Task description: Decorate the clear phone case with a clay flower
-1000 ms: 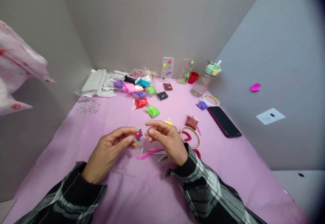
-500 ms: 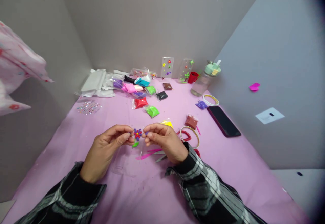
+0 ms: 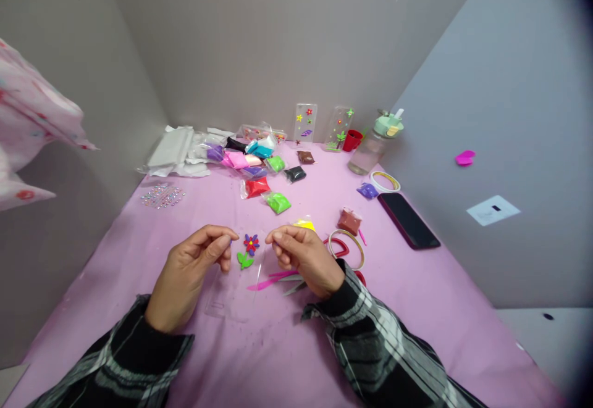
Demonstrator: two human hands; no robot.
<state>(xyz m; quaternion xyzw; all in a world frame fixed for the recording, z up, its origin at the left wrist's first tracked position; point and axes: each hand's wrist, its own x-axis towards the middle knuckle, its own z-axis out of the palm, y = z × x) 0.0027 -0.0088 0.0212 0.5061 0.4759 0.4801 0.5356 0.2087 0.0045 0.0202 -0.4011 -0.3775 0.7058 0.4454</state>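
A transparent phone case [image 3: 227, 300] lies on the table between my hands. On it is a clay flower [image 3: 251, 244] with purple and red petals and a yellow centre, with green clay leaves [image 3: 245, 260] below. My left hand [image 3: 192, 269] is closed in a pinch left of the flower, a tiny bit of purple clay [image 3: 230, 242] showing at its fingertips. To the flower's right, my right hand [image 3: 303, 257] also pinches, apparently on a small purple clay bit mostly hidden by the fingers. Neither hand touches the flower.
Scissors [image 3: 341, 247] and a pink tool [image 3: 266, 283] lie partly under my right hand, near a tape roll [image 3: 359, 260]. Several clay packets [image 3: 278, 202] spread behind. A phone [image 3: 408, 221] and a bottle [image 3: 368, 152] stand right; two decorated cases [image 3: 306, 123] lean at the back wall.
Both hands have drawn apart from the flower, the left one leftward and the right one slightly rightward. The green leaves now show fully.
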